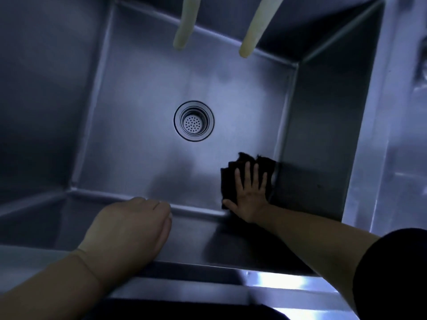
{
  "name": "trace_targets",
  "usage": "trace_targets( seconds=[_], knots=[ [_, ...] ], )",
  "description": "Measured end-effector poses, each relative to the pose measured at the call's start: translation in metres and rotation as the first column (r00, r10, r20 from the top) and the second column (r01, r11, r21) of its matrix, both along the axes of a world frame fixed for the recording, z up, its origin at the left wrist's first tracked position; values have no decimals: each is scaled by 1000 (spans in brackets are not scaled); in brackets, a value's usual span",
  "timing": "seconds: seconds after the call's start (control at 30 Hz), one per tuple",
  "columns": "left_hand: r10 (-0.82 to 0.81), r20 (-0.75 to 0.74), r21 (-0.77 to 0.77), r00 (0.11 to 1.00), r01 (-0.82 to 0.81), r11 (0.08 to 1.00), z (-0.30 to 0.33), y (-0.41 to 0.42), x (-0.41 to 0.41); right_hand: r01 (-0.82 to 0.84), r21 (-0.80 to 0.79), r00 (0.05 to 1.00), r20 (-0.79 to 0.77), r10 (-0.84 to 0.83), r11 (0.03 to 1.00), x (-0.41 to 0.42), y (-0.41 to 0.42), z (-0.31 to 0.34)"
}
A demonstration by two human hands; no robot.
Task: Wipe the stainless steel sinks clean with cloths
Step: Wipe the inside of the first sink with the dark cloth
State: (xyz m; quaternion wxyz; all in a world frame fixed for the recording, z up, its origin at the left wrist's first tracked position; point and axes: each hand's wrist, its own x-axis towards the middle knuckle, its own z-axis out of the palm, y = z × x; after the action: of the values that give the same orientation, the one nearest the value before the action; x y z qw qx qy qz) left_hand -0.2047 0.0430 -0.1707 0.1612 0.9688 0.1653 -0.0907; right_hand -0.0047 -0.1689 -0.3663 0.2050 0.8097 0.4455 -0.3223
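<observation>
A deep stainless steel sink (129,125) fills the view, with a round strainer drain (193,120) in the middle of its floor. My right hand (249,195) lies flat with spread fingers on a dark cloth (265,165), pressing it against the sink floor in the near right corner, next to the right wall. My left hand (129,229) hangs over the near rim with its fingers curled down inside the near wall; it holds nothing that I can see.
Two pale hoses (184,26) (256,28) hang down from above over the back of the sink. A second basin (406,158) lies beyond the right rim. The near rim (265,280) runs bright along the bottom.
</observation>
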Motion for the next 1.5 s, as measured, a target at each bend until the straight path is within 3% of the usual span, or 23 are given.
trace_targets(
  seconds=[0.27,0.47,0.73,0.93,1.1,1.33,1.5],
  knots=[
    [3,51,-16,999,-2,1000,-3,2,-2,-316,91,938,-120,325,945,-17,22,14],
    [23,39,-14,999,-22,1000,-3,5,-4,-604,326,768,-7,640,728,-28,78,13],
    [53,-84,-29,995,-56,998,-6,5,-4,-698,409,645,4,764,588,-53,196,0],
    [94,-107,-58,990,-100,993,-4,6,-4,-642,424,723,57,688,639,-35,282,-10],
    [99,-109,-67,989,-106,992,0,9,-5,-523,435,832,72,550,733,19,305,-13],
    [143,-72,-58,987,-147,987,3,8,-5,-282,426,959,97,266,860,82,247,-5],
    [134,-45,3,990,-134,991,5,6,-3,56,405,998,-37,-44,913,69,172,10]
  ],
)
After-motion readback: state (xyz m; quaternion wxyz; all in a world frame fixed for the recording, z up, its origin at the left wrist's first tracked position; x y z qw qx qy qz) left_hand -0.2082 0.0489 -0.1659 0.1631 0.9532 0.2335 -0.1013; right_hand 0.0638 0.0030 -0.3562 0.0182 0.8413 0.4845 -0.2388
